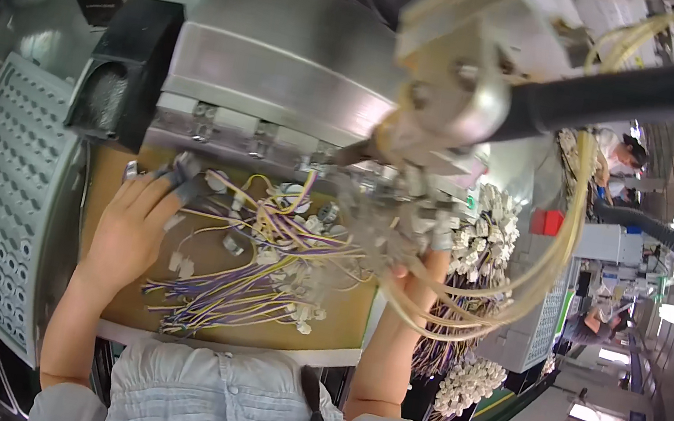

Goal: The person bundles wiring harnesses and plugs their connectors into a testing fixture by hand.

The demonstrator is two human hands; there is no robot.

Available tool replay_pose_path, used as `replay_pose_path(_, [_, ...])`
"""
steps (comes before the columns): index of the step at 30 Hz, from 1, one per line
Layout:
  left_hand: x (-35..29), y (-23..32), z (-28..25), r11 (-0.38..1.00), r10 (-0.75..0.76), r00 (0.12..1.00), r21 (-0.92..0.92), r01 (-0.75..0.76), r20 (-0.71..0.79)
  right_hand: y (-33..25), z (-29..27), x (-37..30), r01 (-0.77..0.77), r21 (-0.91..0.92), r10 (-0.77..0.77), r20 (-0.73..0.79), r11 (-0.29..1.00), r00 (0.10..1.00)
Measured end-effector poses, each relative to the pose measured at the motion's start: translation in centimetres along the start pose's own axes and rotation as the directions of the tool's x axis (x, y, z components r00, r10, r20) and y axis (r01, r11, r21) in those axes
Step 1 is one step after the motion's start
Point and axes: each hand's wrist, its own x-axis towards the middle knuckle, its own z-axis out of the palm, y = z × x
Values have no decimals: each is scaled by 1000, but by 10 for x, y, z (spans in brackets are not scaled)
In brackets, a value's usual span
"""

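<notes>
My left hand [131,225] is over the left part of the brown work surface, just in front of a row of metal fixtures [229,134]. Its fingers, with grey coverings on some tips, are stretched forward and apart, and I see nothing gripped in them. Beside it, yellow, white and purple wires [239,292] with white connectors lie in a loose bundle. My right hand [432,267] is on the right, under a metal machine head [454,96]. The head, clear tubes and blur hide most of its fingers, so whatever they hold cannot be made out.
A grey tray with rows of round holes [9,200] stands on the left, near a black box-shaped device [113,84]. Thick bundles of wires with white connectors [468,389] hang at the right. Pale tubes [554,274] loop down there. Other people [618,155] work farther right.
</notes>
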Motion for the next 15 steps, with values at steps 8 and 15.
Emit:
replay_pose_path(8, [-2, 3, -10, 960, -19, 997, -277, 38, 72, 7, -9, 7, 140, 73, -143, 35, 987, 989])
replay_pose_path(15, [-14, -25, 3, 942, 301, 862, 14, -336, 407, -28, -69, -5, 65, -133, -65, 4, 989, 998])
